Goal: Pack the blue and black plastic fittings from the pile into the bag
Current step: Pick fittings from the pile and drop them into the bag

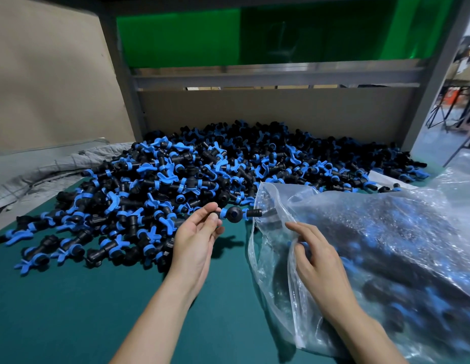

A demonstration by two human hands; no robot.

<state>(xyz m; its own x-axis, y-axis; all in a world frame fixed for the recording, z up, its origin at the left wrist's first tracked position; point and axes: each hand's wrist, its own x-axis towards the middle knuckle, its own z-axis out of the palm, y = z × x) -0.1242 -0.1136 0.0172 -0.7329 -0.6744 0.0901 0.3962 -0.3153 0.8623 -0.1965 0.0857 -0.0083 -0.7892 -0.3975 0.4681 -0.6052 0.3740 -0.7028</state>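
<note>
Fitting (234, 214), black with blue collars and a round middle, is pinched in my left hand (195, 248) at the mouth of the bag (386, 219); my right hand (318, 264) grips its clear rim.

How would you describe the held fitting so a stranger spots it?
Find the pile of blue and black plastic fittings on the green table. At the mouth of the clear plastic bag, the left hand pinches one fitting: the only one held in the air.
</note>
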